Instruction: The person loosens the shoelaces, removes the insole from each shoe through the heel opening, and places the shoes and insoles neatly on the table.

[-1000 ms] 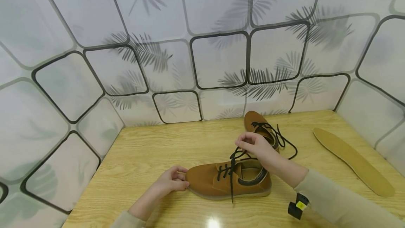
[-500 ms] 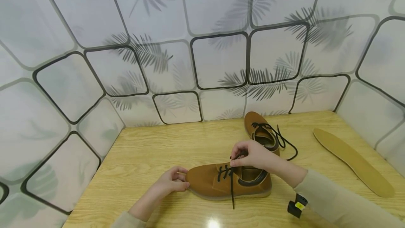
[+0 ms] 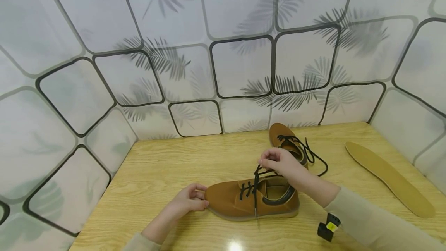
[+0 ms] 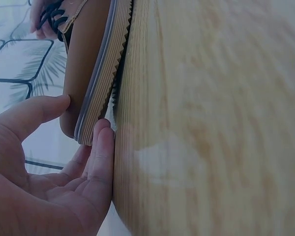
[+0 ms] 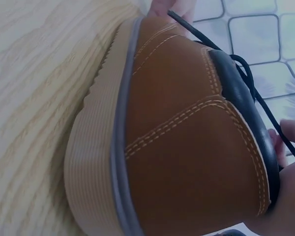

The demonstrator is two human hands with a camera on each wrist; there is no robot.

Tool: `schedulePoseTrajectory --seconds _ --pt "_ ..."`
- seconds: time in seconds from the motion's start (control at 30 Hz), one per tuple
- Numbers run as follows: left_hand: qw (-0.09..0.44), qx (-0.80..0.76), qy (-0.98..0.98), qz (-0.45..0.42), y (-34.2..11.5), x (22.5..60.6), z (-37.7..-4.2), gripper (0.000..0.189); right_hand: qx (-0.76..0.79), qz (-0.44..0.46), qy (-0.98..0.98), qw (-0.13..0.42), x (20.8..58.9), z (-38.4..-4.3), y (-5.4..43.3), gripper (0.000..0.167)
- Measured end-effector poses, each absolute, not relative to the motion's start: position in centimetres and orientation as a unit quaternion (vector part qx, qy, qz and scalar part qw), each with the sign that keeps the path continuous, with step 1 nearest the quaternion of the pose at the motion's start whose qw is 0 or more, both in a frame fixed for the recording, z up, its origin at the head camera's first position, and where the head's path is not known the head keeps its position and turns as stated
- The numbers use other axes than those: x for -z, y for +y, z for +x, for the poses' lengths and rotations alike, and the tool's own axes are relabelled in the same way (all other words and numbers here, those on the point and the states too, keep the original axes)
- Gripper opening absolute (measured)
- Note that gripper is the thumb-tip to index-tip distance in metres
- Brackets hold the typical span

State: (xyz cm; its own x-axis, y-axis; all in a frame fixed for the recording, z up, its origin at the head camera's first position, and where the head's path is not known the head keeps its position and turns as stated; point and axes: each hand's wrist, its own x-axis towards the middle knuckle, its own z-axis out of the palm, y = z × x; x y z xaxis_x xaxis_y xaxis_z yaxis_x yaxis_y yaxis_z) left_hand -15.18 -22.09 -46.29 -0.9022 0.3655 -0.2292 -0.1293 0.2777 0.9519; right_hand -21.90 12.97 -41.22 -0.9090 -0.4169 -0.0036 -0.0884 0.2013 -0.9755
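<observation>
A brown leather shoe (image 3: 224, 198) with black laces lies sole-down on the wooden table, its toe to the left. My left hand (image 3: 189, 198) holds its toe; in the left wrist view the thumb (image 4: 56, 105) presses the upper while the fingers meet the sole's edge. Above the shoe's opening, my right hand (image 3: 282, 164) pinches a black shoelace (image 3: 258, 167) between thumb and fingers and draws it up. The other lace end hangs down the shoe's near side. From the right wrist, the heel (image 5: 187, 162) fills most of the picture, with the lace running to the fingers.
Behind the right hand stands a second brown shoe (image 3: 278, 133), its black laces loose toward the right. A tan insole (image 3: 388, 177) lies at the table's right side. Patterned wall covering (image 3: 240, 69) rises behind the table (image 3: 167, 158). A black camera (image 3: 327, 227) hangs at the right wrist.
My right hand dipped to the lacing half a second ago and is now raised again with the lace. The hanging lace end shifted slightly. My left hand stays at the toe.
</observation>
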Motion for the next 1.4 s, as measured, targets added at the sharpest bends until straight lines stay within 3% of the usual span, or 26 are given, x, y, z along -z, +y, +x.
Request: schedulePoseTrajectory --seconds 0.3,0.83,1.0,1.2,1.4 --pt "0.207 -0.592 0.777 0.060 -22.05 46.30 -15.15 0.053 0.684 -0.105 0.700 0.176 41.19 -22.43 13.70 0.008" --pt "0.209 -0.595 0.773 0.076 -22.16 46.17 -15.10 0.054 0.569 -0.222 0.771 0.179 40.95 -21.96 13.10 0.023" --pt "0.207 -0.598 0.771 0.075 -22.16 46.20 -15.10 0.054 0.585 -0.189 0.770 0.171 40.97 -21.95 13.08 0.025" --pt "0.205 -0.598 0.771 0.070 -22.16 46.20 -15.10 0.053 0.657 -0.128 0.722 0.179 41.09 -22.25 13.43 0.008" --pt "0.205 -0.600 0.771 0.065 -22.08 46.21 -15.05 0.053 0.713 -0.099 0.670 0.180 40.96 -22.20 13.89 0.009"
